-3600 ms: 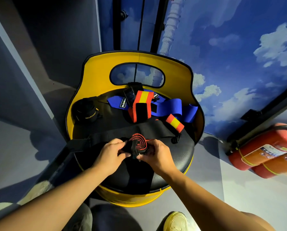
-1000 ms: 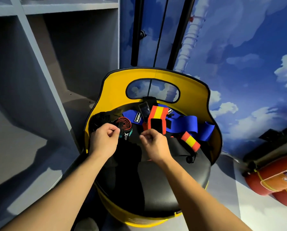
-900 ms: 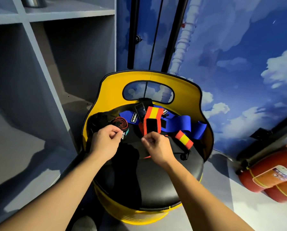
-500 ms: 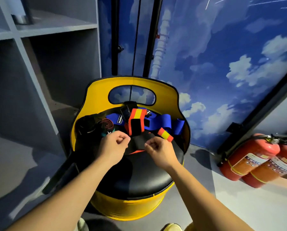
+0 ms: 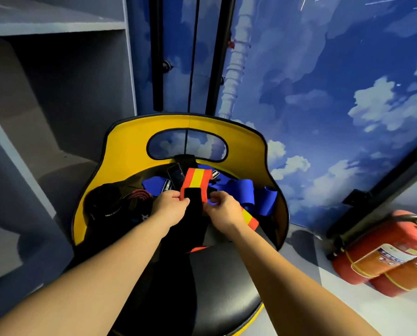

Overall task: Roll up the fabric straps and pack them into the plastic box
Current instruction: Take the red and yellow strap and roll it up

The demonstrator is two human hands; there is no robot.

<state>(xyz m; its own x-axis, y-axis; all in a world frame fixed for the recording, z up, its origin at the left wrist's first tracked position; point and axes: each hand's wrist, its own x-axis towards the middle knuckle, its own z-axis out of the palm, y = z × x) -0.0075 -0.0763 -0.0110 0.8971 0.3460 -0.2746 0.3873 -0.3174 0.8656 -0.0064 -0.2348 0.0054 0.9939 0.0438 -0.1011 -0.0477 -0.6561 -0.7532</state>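
Red-and-yellow strap [image 5: 195,180] draped upright, blue straps [image 5: 241,190] behind, rolled black-red strap [image 5: 139,196] left.

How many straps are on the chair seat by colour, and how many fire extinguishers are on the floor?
Red and yellow straps: 1, the red and yellow strap pinched by the left hand and right hand
Blue straps: 1, the blue strap
Black and red rolled straps: 1
All-black rolls: 1
Fire extinguishers: 2
Total: 6
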